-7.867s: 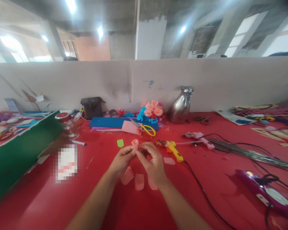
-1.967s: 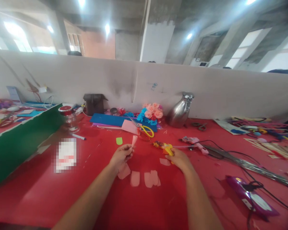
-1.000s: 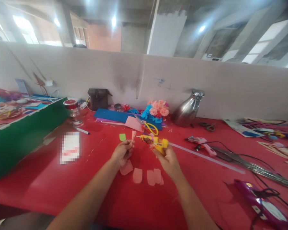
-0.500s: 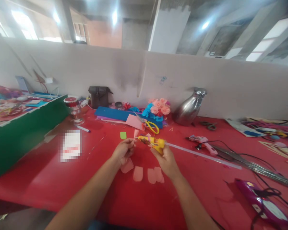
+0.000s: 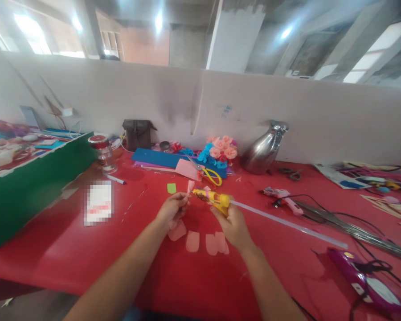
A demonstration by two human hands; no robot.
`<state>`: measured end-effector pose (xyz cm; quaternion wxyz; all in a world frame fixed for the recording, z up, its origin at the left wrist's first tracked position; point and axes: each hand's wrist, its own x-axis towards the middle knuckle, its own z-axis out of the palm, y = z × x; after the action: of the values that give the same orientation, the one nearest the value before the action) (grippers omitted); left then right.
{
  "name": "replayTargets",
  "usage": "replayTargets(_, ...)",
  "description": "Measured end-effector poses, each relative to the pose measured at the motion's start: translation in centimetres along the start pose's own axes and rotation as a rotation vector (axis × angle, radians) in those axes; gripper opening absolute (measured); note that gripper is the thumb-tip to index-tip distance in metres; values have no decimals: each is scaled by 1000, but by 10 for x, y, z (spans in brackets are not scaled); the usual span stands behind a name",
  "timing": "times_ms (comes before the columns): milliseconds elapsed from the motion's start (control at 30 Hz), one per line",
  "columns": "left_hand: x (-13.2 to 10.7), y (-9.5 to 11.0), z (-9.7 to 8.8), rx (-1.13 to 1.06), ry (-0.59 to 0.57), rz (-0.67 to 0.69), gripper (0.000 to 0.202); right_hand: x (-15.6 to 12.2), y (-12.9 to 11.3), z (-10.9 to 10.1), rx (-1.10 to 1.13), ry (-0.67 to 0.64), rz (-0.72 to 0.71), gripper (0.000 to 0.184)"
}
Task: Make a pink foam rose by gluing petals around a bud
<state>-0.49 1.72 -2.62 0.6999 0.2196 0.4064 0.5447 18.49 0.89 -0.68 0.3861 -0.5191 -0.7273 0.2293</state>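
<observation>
My right hand [image 5: 232, 220] is wrapped round the handle of a yellow hot glue gun [image 5: 212, 198], its nozzle pointing left. A long clear glue stick [image 5: 287, 223] sticks out of the gun's back end. Pinched in the fingertips of my left hand [image 5: 173, 211] is a small pink paper piece [image 5: 190, 186], close by the nozzle; whether the two touch I cannot tell. Several cut pink paper petals [image 5: 193, 241] lie on the red table below my hands. A green paper square [image 5: 171, 188] rests just beyond my left hand.
Yellow-handled scissors [image 5: 210, 174] lie on blue sheets [image 5: 153, 158] near pink paper flowers [image 5: 222, 149]. A steel jug [image 5: 263, 149] stands behind. On the right are a pink glue gun [image 5: 284, 200], cables and a purple device [image 5: 364, 281]. A glass jar [image 5: 103, 154] stands left, beside a green partition [image 5: 36, 191].
The glue gun's nozzle has shifted slightly right, and the far end of the glue stick has swung right and nearer to me. My left hand has hardly moved.
</observation>
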Motion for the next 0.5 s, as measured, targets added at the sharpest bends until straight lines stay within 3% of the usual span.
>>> replayTargets(367,0,0,0,-11,5,4,17,-1,0,-1,-86,17,-13,31)
replayTargets(500,-1,1,0,-32,-14,-10,14,-1,2,-2,10,34,13,32)
